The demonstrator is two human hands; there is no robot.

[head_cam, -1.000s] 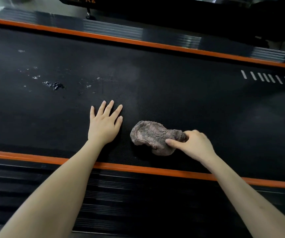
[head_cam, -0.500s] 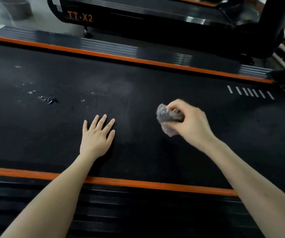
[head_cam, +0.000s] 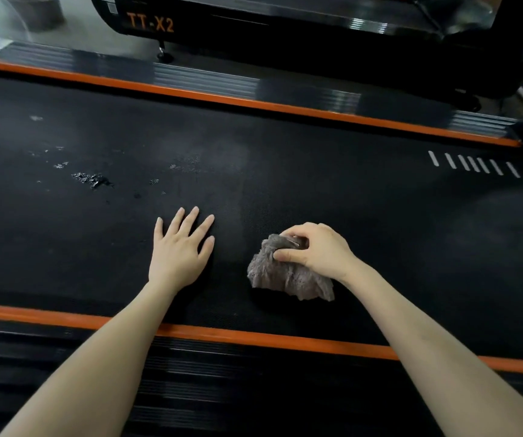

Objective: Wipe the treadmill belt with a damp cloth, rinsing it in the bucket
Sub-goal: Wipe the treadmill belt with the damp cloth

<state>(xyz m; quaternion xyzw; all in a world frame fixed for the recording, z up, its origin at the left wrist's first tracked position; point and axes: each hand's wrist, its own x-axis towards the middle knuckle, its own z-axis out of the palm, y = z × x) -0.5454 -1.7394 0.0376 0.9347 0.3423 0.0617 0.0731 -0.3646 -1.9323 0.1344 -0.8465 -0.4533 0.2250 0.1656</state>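
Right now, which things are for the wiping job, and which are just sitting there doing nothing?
For the job: treadmill belt, shiny specks on it, cloth gripped by the right hand, left hand flat on the belt.
Just lying about: second treadmill marked TT-X2, white stripes.
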